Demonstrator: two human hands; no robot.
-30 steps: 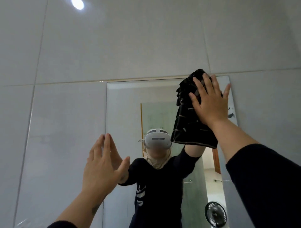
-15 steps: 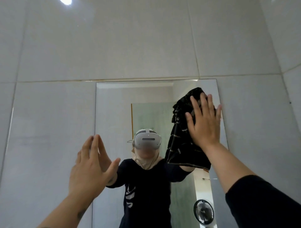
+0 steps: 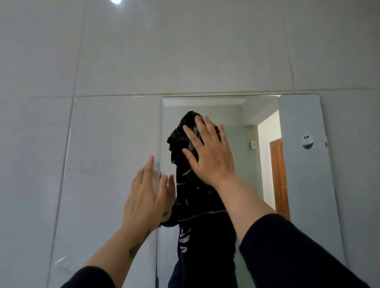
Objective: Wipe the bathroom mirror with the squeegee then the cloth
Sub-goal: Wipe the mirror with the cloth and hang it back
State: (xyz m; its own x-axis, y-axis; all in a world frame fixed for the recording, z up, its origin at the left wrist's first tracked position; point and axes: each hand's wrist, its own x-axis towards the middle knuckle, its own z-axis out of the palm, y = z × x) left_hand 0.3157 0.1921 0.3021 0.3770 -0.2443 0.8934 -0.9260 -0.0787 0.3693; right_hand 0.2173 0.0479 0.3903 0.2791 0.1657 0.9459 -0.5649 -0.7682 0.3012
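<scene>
Pressing the dark striped cloth [image 3: 191,185] flat on the frameless bathroom mirror [image 3: 304,185], my right hand [image 3: 209,156] has its fingers straight and spread. A second ago the cloth was near the corner at 1 o'clock; now it is at 12. I judge the cloth pass is advancing leftward. My left hand [image 3: 146,197], open with fingers close together, holds nothing.

Soft, even, cool daylight is spread over the glossy pale grey wall tiles [image 3: 185,51], where a round white glare spot [image 3: 116,1] is reflected at the top edge. Straight tile joints are bowed by wide-angle distortion, and slight softness is seen throughout.
</scene>
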